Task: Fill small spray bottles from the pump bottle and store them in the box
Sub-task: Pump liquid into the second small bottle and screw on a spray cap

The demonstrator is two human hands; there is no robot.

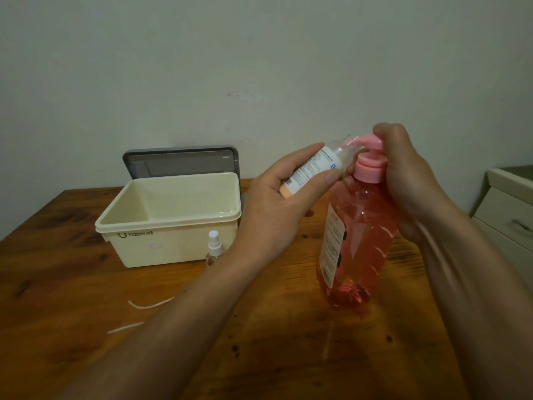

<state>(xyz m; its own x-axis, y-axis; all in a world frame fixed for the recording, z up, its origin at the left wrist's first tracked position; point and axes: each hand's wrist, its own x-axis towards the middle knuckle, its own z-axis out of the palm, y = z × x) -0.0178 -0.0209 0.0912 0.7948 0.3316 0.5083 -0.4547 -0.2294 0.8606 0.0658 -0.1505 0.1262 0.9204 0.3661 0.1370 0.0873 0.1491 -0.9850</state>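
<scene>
A tall pink pump bottle [357, 238] stands on the wooden table [86, 298], right of centre. My right hand [403, 180] wraps its neck from behind, fingers over the pink pump head [372, 141]. My left hand [277, 203] holds a small clear labelled spray bottle [317, 166] tilted, its open mouth against the pump spout. A second small spray bottle [214, 248] with a white sprayer stands in front of the cream box [170, 223], which is open and looks empty.
The box's grey lid [178, 161] leans against the wall behind it. Two thin white tubes [150, 306] lie on the table at the left front. A cream drawer unit [510, 212] stands at the right edge.
</scene>
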